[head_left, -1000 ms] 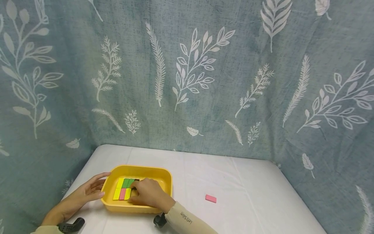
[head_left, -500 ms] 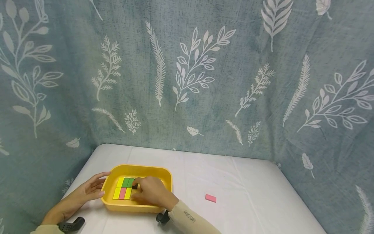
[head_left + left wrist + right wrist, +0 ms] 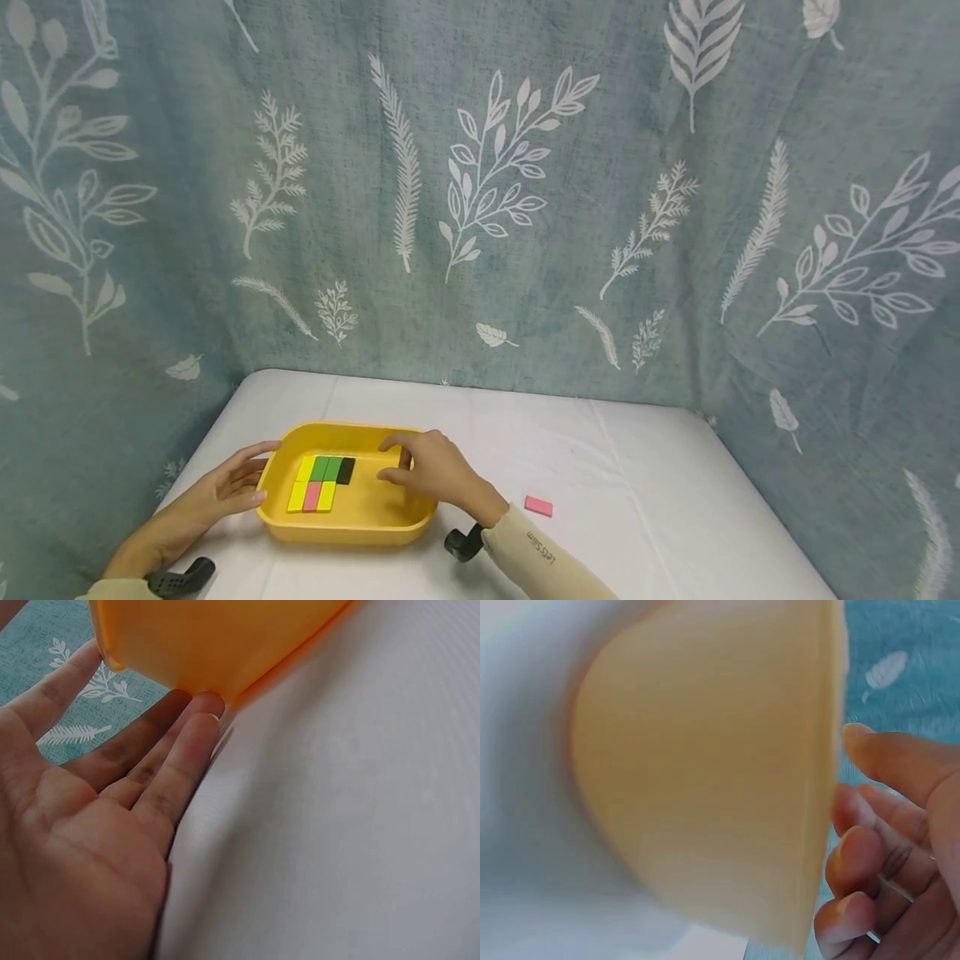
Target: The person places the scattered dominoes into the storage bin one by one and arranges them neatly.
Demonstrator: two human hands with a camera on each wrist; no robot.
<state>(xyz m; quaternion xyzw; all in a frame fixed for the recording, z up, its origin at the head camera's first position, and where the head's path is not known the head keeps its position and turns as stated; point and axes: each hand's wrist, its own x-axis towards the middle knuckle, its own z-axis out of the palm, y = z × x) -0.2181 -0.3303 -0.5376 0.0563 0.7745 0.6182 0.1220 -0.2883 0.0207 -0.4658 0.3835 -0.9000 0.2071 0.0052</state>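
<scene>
A yellow plastic tray (image 3: 345, 535) stands on the table's left half. Several flat blocks lie inside in two adjoining rows: the back row has yellow, two green (image 3: 318, 468) and a black block (image 3: 346, 471) at its right end; the front row has yellow, a pink block (image 3: 311, 497) and yellow. My left hand (image 3: 225, 487) touches the tray's left side with extended fingertips, seen against the tray wall (image 3: 217, 645) in the left wrist view. Over the tray's right end hovers my right hand (image 3: 438, 471), thumb and fingers apart, holding nothing.
One loose pink block (image 3: 538, 506) lies on the white table (image 3: 622, 492), right of the tray. A blue-green curtain (image 3: 420, 333) with white leaf prints surrounds the table's back and sides. Black wrist devices (image 3: 463, 543) sit below both hands.
My right hand has let go of the black block at the back row's right end and moved right, uncovering the blocks. My left hand stays at the tray's left side.
</scene>
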